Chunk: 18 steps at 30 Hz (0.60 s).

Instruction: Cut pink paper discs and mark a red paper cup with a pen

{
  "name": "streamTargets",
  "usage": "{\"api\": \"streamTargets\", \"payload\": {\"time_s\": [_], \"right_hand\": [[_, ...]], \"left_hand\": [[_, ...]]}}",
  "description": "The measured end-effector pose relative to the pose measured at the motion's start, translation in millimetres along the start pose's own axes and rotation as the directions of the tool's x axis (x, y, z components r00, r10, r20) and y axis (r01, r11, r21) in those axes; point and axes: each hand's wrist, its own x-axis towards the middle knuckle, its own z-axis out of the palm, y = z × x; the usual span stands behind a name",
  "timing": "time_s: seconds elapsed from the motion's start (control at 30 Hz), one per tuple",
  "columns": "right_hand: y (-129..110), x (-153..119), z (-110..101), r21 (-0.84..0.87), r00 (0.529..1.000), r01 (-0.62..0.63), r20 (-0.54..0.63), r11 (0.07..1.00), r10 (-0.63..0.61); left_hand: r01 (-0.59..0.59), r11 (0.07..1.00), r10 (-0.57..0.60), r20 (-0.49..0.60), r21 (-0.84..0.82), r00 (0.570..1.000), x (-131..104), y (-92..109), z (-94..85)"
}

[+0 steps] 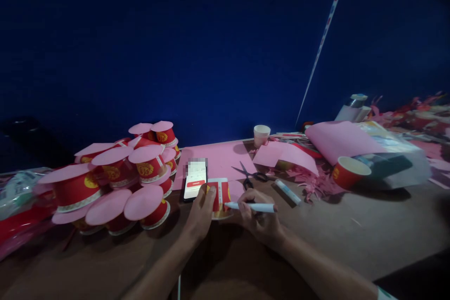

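My left hand (201, 213) is closed on the left side of a red paper cup (221, 194) with yellow marks, which lies on its side. A white marker (258, 207) is pinched in my right hand (258, 218), its tip at the cup's printed side. Behind my left hand lies a phone (195, 183) with a lit screen, on a sheet of pink paper (225, 157). Black-handled scissors (251, 176) rest open beyond my right hand. To the right of that hand is a clear, narrow pack (288, 192).
Red cups topped with pink discs (144, 199) are stacked at the left, beside plastic bags (21, 197). At the right are a red cup (351, 172), pink paper scraps (316, 185) and a plastic bag (408, 164). A white cup (261, 135) stands by the blue partition (211, 65).
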Motion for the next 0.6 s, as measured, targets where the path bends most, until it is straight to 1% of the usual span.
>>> {"api": "streamTargets", "payload": {"time_s": [0.07,0.23,0.33,0.43,0.53,0.6], "right_hand": [[0.5,-0.2,-0.1,0.001,1.000,-0.002,-0.006,1.000,0.002],[2.3,0.9,0.6,0.023,0.999,0.007,-0.043,1.000,-0.006],[2.7,1.8,-0.2,0.025,0.998,0.003,-0.060,1.000,-0.002],[1.6,2.2,-1.0,0.020,0.997,-0.009,-0.071,1.000,0.010],[-0.4,2.4,-1.3,0.006,0.997,0.002,-0.081,1.000,-0.002],[-1.3,2.3,-1.4,-0.011,0.998,0.018,-0.065,1.000,-0.018]], "left_hand": [[-0.004,1.000,0.004,0.018,0.006,1.000,-0.3,0.8,-0.4],[-0.026,0.997,0.025,-0.025,-0.067,0.999,0.5,-0.9,-0.7],[-0.008,0.995,0.005,-0.026,-0.099,1.000,0.4,-0.4,-0.3],[0.025,0.991,-0.025,-0.002,-0.129,1.000,-0.7,3.1,0.4],[0.021,0.990,-0.024,-0.023,-0.140,0.999,-1.4,5.3,1.1],[0.009,0.989,-0.014,-0.038,-0.145,0.999,-1.3,4.8,1.6]]}}
